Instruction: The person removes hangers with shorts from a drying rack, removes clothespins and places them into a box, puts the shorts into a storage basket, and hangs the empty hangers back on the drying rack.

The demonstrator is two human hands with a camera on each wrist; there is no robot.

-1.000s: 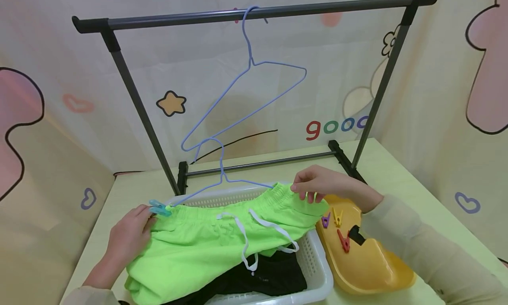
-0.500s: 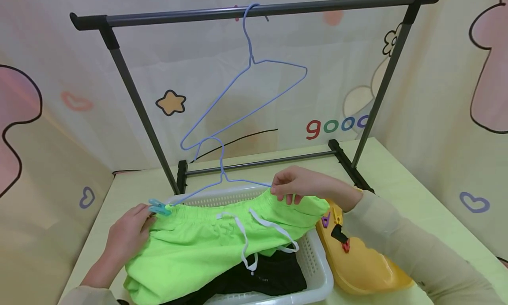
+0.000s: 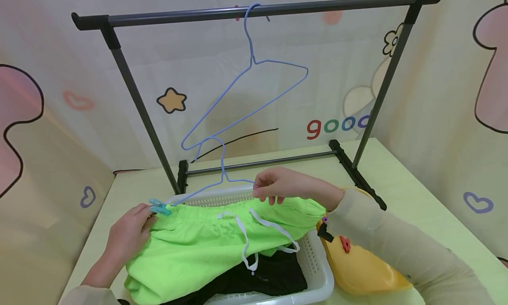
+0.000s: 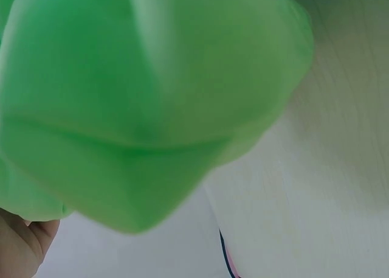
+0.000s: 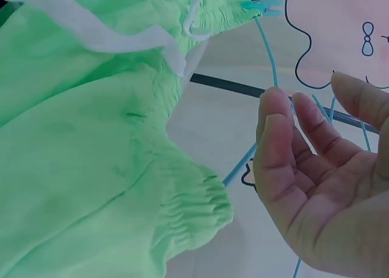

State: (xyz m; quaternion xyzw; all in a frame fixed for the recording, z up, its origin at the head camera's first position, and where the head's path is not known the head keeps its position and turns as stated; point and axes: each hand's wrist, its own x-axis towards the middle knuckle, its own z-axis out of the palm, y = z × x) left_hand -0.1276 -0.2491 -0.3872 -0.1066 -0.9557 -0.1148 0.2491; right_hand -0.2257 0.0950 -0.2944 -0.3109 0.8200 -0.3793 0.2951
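Bright green shorts [image 3: 190,247] with a white drawstring [image 3: 274,225] hang over the basket. My left hand [image 3: 128,232] grips the left end of their waistband, beside a teal clothespin [image 3: 160,206] clipped there. A blue wire hanger [image 3: 222,164] lies behind the waistband, its left end at the clothespin. My right hand [image 3: 293,186] hovers at the hanger's right arm; in the right wrist view its thumb and fingers are apart, and the elastic waistband [image 5: 194,211] hangs free of them. Green cloth [image 4: 140,107] fills much of the left wrist view.
A white basket [image 3: 321,269] holds black clothing [image 3: 270,274]. Right of it sits a yellow tray [image 3: 365,269] with a red clothespin [image 3: 345,244]. Behind stands a black rack [image 3: 178,20] with another blue hanger [image 3: 251,45] on its bar.
My right hand has moved left along the waistband and hanger arm, away from the shorts' right end. My left hand, the clothespin and the shorts have barely moved.
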